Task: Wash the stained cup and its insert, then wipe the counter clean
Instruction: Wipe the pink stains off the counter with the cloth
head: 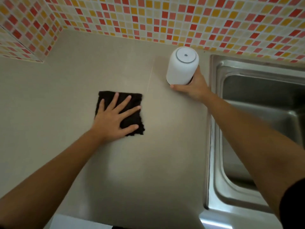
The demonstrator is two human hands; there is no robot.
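Counter (69, 96): left hand (113, 119) flat on cloth (133, 116).

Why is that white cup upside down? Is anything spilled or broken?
No spill or breakage shows. The white cup stands mouth-down on the counter beside the sink, gripped near its base by the right hand. The left hand presses flat on a dark cloth.

sink (257, 103) cut off rt edge, cup (182, 66) mouth hidden
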